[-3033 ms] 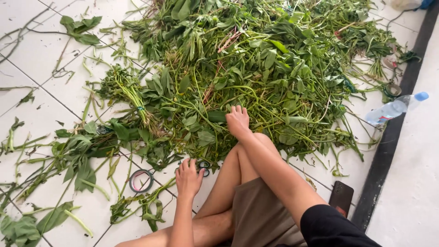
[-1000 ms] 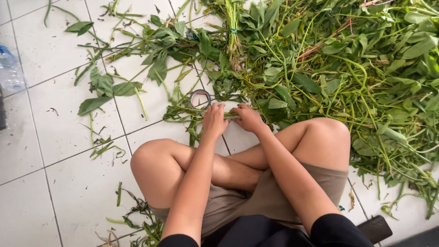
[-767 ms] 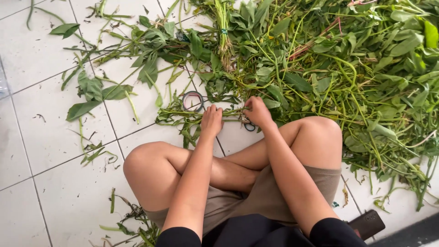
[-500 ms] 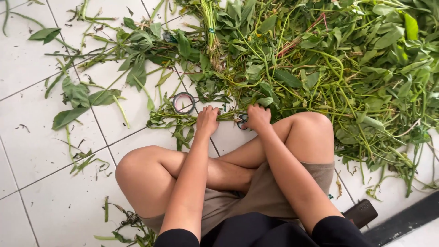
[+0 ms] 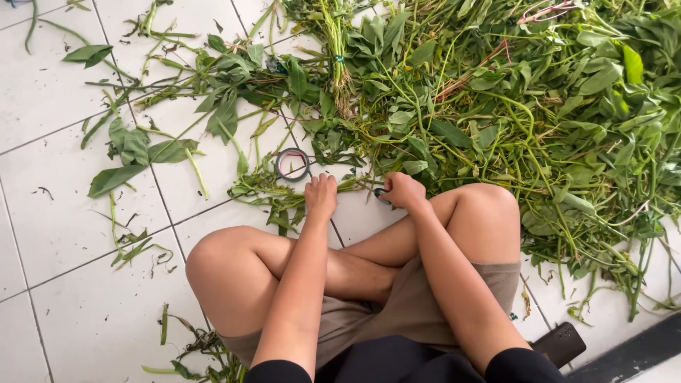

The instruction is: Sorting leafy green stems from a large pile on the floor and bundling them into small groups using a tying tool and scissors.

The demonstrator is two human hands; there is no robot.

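Observation:
I sit cross-legged on a white tiled floor. My left hand [image 5: 320, 195] is curled over a small bunch of green stems [image 5: 269, 190] that lies on the tiles in front of my knees. My right hand [image 5: 404, 191] is closed just to the right of it, with the dark handle of a pair of scissors [image 5: 381, 193] showing under its fingers. The blades are hidden. A large pile of leafy green stems [image 5: 539, 106] spreads beyond and to the right of both hands.
A roll of tape [image 5: 291, 164] lies just beyond my left hand. A tied bundle of stems [image 5: 339, 67] lies farther out. Loose leaves [image 5: 131, 152] are scattered to the left. A dark phone [image 5: 560, 344] rests by my right hip, beside a dark floor strip [image 5: 631, 344].
Three seconds ago my right hand lay on the pile and my left hand reached near the scissors. Both hands have since come together on the stems in front of my knees.

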